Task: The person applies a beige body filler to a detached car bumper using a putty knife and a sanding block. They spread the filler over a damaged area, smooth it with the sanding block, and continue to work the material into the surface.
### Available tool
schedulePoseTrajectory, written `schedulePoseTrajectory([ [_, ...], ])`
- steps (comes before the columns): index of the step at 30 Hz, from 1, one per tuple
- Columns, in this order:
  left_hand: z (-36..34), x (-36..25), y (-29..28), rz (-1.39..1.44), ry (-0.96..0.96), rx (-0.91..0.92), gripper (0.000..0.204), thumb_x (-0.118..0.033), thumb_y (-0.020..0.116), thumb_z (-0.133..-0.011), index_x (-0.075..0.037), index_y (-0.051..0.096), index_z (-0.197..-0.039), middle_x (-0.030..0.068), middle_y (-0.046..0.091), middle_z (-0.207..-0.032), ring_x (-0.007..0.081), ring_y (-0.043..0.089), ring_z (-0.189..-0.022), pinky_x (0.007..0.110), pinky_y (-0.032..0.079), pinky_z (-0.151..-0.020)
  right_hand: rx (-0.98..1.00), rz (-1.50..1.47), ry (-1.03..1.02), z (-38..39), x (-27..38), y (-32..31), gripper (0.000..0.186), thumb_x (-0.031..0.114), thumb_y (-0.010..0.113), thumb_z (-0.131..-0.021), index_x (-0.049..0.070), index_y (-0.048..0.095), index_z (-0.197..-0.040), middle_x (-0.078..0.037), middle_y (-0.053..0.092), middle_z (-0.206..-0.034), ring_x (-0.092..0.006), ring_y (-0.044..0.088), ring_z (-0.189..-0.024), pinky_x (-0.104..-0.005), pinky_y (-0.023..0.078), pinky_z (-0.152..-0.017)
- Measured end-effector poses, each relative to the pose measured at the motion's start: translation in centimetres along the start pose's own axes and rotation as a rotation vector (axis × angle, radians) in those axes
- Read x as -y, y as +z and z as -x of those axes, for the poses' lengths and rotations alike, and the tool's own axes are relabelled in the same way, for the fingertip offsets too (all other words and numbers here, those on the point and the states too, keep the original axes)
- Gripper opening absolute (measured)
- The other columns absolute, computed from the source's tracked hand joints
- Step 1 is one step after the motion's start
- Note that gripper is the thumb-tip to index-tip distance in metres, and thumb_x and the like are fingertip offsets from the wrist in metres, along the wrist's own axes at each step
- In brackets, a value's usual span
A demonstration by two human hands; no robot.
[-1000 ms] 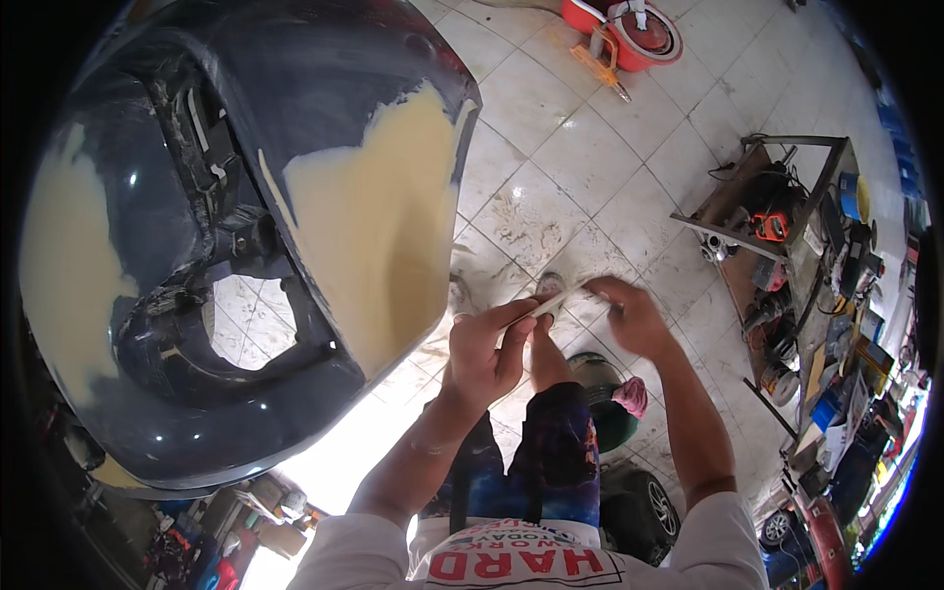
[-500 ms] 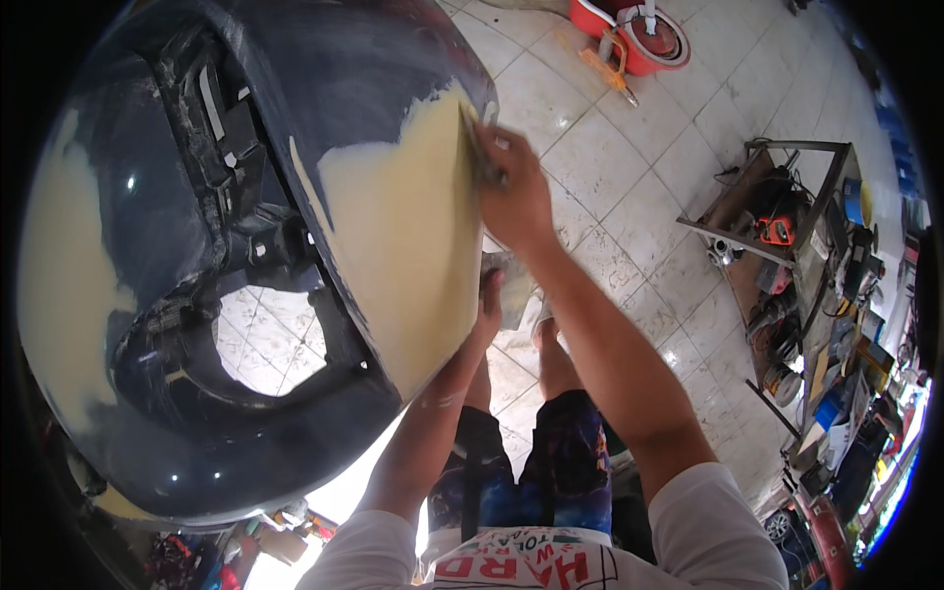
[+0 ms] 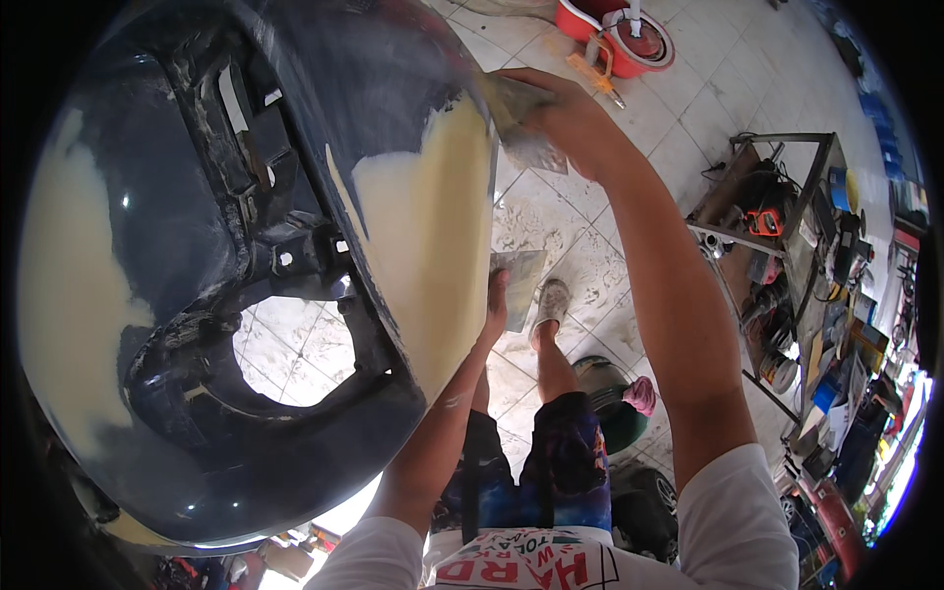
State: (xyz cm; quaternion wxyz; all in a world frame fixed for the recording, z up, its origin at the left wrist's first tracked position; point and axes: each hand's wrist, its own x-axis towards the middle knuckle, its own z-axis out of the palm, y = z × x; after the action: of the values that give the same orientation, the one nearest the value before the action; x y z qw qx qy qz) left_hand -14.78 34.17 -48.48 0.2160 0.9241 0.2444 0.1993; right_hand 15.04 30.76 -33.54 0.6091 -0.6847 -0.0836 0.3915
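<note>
A dark grey car bumper (image 3: 324,472) fills the left side, with a cream filler patch (image 3: 383,226) along its right face. A darker yellowish band runs down that patch. My right hand (image 3: 580,128) is closed on a broad putty spreader (image 3: 536,147), held at the bumper's upper right edge; whether its blade touches the surface is unclear. Lower down, beside the bumper's right edge, my left hand (image 3: 497,303) grips a flat, greyish putty plate (image 3: 521,280). The bumper hides part of that hand.
A red bucket (image 3: 644,59) stands on the tiled floor (image 3: 639,206) at the top, with an orange-handled tool (image 3: 593,74) beside it. To the right is a metal-framed rack (image 3: 836,162) of tools. A dark green tub (image 3: 624,423) sits near my legs.
My right hand has moved up and right with the spreader, from the filler patch to the bumper's edge. The spreader's blade now shows broadside. My left hand still holds the plate.
</note>
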Motion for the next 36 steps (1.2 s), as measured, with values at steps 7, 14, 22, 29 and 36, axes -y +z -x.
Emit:
schedulePoseTrajectory([
  [7, 0.9, 0.7, 1.6, 0.152, -0.112, 0.098, 0.063, -0.042, 0.078, -0.100, 0.003, 0.064, -0.143, 0.0216, 0.068, -0.141, 0.0385, 0.064, -0.132, 0.045, 0.049, -0.111, 0.027, -0.069, 0.074, -0.9, 1.3, 2.5, 0.069, -0.013, 0.055, -0.084, 0.011, 0.068, -0.147, -0.013, 0.072, -0.125, -0.0198, 0.071, -0.101, -0.0320, 0.060, -0.089],
  [14, 0.5, 0.6, 1.4, -0.101, 0.068, -0.031, 0.071, -0.054, 0.075, -0.100, 0.008, 0.069, -0.134, 0.0244, 0.071, -0.135, 0.0377, 0.068, -0.124, 0.044, 0.050, -0.111, -0.081, 0.213, -0.142, 2.4, 0.2, 5.4, 0.067, -0.011, 0.058, -0.087, 0.014, 0.066, -0.148, -0.009, 0.071, -0.135, -0.0210, 0.067, -0.118, -0.0351, 0.054, -0.104],
  [22, 1.2, 1.0, 2.0, -0.010, 0.045, -0.033, 0.071, -0.055, 0.071, -0.101, 0.003, 0.067, -0.140, 0.0238, 0.071, -0.135, 0.0370, 0.066, -0.128, 0.044, 0.047, -0.114, -0.148, 0.313, -0.452, 8.4, -0.9, 8.8, 0.064, -0.014, 0.058, -0.088, 0.015, 0.068, -0.144, -0.010, 0.066, -0.136, -0.0255, 0.066, -0.127, -0.0373, 0.053, -0.106],
  [29, 0.7, 1.6, 0.9, 0.049, 0.029, 0.022, 0.068, -0.055, 0.070, -0.101, 0.001, 0.067, -0.141, 0.0234, 0.071, -0.134, 0.0363, 0.067, -0.127, 0.044, 0.048, -0.112, -0.116, 0.320, -0.491, 12.8, -2.0, 10.2, 0.067, -0.015, 0.066, -0.083, 0.013, 0.069, -0.144, -0.013, 0.064, -0.138, -0.0319, 0.066, -0.127, -0.0386, 0.053, -0.107],
  [36, -0.5, -0.1, -4.1, -0.039, 0.045, 0.224, 0.066, -0.055, 0.069, -0.101, -0.002, 0.067, -0.141, 0.0230, 0.071, -0.134, 0.0356, 0.067, -0.125, 0.043, 0.049, -0.111, -0.082, 0.372, -0.593, 17.5, -3.9, 11.6, 0.074, -0.015, 0.078, -0.072, 0.013, 0.072, -0.140, -0.015, 0.060, -0.140, -0.0362, 0.062, -0.131, -0.0454, 0.053, -0.109],
])
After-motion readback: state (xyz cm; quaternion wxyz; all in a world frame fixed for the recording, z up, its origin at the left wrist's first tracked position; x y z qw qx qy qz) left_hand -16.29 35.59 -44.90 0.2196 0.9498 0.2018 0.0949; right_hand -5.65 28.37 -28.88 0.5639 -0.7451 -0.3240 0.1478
